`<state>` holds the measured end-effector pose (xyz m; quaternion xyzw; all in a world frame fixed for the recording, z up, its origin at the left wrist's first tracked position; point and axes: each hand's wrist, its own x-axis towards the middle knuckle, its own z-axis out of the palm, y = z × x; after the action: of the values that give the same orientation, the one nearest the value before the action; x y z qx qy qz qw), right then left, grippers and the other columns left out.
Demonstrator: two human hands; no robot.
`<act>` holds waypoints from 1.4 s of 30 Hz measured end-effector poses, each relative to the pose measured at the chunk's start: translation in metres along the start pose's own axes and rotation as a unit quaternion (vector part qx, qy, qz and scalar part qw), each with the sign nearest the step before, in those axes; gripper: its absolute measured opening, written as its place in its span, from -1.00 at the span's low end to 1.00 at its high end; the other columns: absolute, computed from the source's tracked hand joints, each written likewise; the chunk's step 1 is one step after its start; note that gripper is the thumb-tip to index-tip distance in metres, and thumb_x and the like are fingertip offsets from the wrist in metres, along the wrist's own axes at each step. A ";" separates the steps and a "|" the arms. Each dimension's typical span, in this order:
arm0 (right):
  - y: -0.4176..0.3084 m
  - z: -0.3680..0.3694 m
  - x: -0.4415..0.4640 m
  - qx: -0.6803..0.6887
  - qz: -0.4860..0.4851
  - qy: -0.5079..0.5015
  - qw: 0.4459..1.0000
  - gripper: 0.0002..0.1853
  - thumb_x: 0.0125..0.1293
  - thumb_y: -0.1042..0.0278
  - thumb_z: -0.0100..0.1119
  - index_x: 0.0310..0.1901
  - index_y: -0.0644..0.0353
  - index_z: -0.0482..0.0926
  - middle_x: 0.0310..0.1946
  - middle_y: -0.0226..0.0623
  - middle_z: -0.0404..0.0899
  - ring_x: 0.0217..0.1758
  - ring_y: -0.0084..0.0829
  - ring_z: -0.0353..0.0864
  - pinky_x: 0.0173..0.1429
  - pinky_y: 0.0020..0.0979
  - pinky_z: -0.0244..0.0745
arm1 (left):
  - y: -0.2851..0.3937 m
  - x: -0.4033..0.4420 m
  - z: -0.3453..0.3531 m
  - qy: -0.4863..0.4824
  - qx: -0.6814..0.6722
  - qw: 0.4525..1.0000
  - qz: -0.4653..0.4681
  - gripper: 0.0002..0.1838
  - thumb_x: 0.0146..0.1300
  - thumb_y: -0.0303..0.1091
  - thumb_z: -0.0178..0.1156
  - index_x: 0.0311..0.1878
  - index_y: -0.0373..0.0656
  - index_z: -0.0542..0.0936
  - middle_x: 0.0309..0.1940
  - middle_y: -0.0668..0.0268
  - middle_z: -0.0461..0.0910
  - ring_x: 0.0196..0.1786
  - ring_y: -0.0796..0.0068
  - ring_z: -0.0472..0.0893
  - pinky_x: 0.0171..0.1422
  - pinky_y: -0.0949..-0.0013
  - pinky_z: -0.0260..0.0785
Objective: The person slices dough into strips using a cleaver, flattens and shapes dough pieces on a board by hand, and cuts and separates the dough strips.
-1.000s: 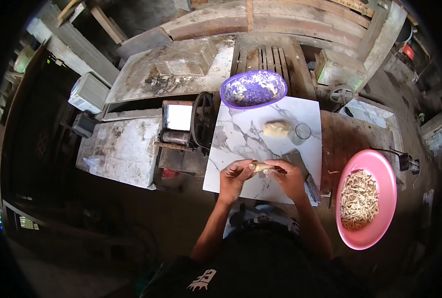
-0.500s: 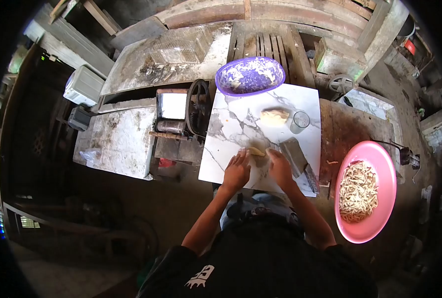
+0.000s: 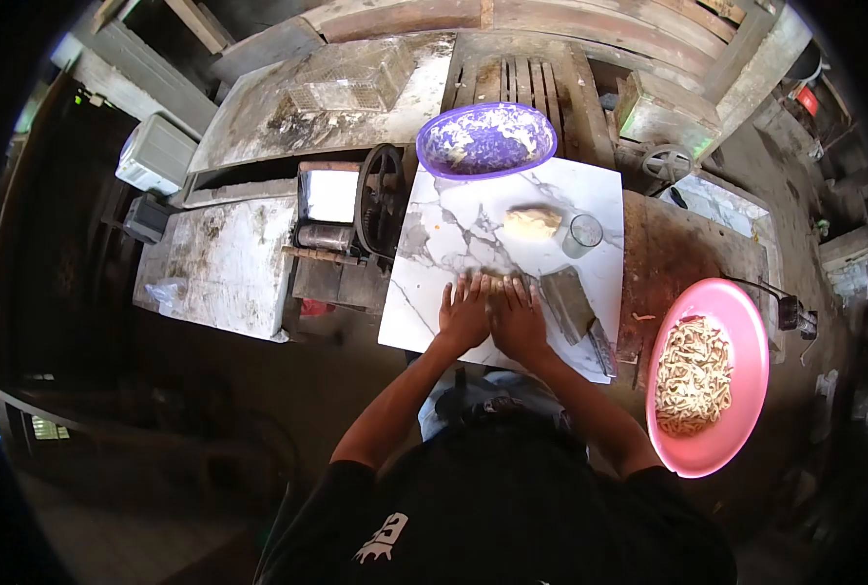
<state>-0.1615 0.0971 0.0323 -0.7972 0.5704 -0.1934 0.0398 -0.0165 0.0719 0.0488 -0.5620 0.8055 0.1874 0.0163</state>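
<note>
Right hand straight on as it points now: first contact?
Probably the pale dough lump, clipped at its left edge if the right hand stays low over the table. Passing that, the purple basin looks next. Exact clearance is unclear.

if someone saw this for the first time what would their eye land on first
Probably the bright pink basin at the right, heaped with thin pale strips. Next might come the purple tub, smeared with white residue, at the far edge of the marble-patterned board. At the near side, the left hand and right hand lie together, palms down.
</note>
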 end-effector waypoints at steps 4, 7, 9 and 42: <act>0.036 0.001 0.005 0.000 -0.029 -0.046 0.999 -0.38 0.22 0.28 0.09 0.33 0.29 0.31 0.32 -0.03 0.36 0.46 -0.04 0.23 0.53 0.07 -0.04 | -0.009 0.007 -0.004 -0.018 -0.053 0.998 0.004 -0.27 0.32 -0.17 0.04 0.49 -0.20 0.09 0.53 0.09 0.05 0.57 -0.02 0.00 0.57 -0.14 -0.15; 0.042 -0.011 -0.002 0.036 0.037 -0.035 0.998 -0.39 0.21 0.33 0.06 0.33 0.27 0.34 0.35 -0.05 0.31 0.50 -0.03 0.14 0.54 0.07 -0.06 | -0.006 -0.005 0.007 0.094 0.007 0.994 0.058 -0.28 0.31 -0.18 0.07 0.47 -0.26 0.12 0.51 0.01 0.05 0.56 -0.03 0.03 0.57 -0.12 -0.11; 0.034 -0.012 -0.008 -0.034 0.003 -0.058 0.998 -0.38 0.20 0.31 0.08 0.33 0.23 0.35 0.38 -0.08 0.28 0.52 -0.01 0.08 0.54 0.13 -0.09 | 0.008 -0.011 0.011 0.113 -0.005 0.991 0.065 -0.27 0.29 -0.20 0.09 0.45 -0.33 0.14 0.50 -0.06 0.04 0.55 -0.02 0.05 0.57 -0.07 -0.08; 0.026 -0.004 0.001 -0.025 -0.154 -0.065 0.986 -0.39 0.16 0.46 0.10 0.30 0.32 0.34 0.34 -0.03 0.33 0.44 -0.11 0.26 0.50 -0.07 0.12 | -0.004 -0.012 0.026 0.079 0.055 0.994 0.051 -0.22 0.36 -0.02 0.00 0.51 -0.26 0.04 0.54 0.08 0.01 0.61 0.11 -0.09 0.61 -0.05 -0.30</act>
<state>-0.1855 0.0878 0.0293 -0.8874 0.4412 -0.1307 0.0270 -0.0134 0.0898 0.0259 -0.5315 0.8409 0.0983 -0.0262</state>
